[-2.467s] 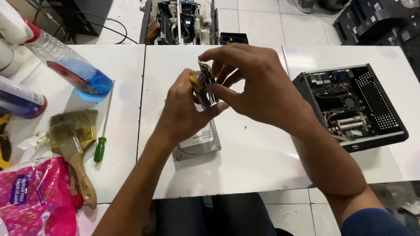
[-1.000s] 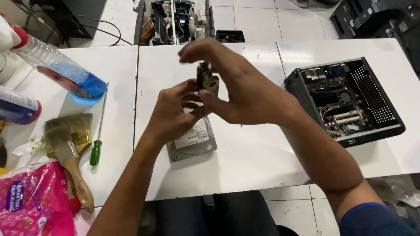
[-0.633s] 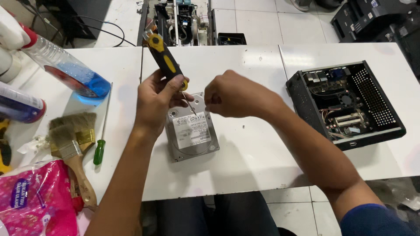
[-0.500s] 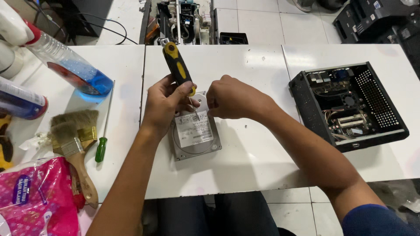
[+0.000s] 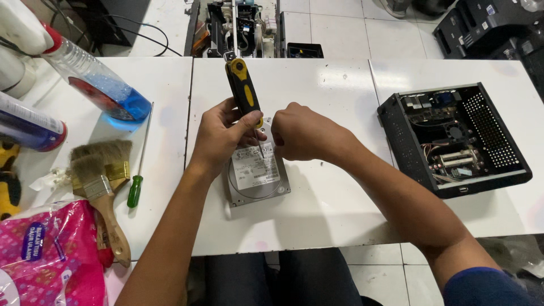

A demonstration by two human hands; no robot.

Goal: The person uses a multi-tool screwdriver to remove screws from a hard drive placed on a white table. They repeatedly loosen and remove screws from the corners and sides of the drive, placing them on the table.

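Note:
A silver hard drive (image 5: 258,178) with a white label lies flat on the white table (image 5: 317,96) in front of me. My left hand (image 5: 220,136) grips a screwdriver with a yellow and black handle (image 5: 242,88), held nearly upright with its tip down on the drive's upper part. My right hand (image 5: 303,133) is closed into a fist right beside the screwdriver shaft, resting on the drive's top right corner. I cannot tell whether the right hand pinches anything.
An open black computer case (image 5: 453,139) sits at the right. At the left lie a green-handled screwdriver (image 5: 139,164), two paint brushes (image 5: 102,175), a spray bottle of blue liquid (image 5: 96,82), a pink plastic packet (image 5: 48,255) and a second bottle (image 5: 28,124).
Earlier both hands held the drive up off the table. The drive was set down flat, and my left hand now holds the screwdriver upright on it with my right hand beside it.

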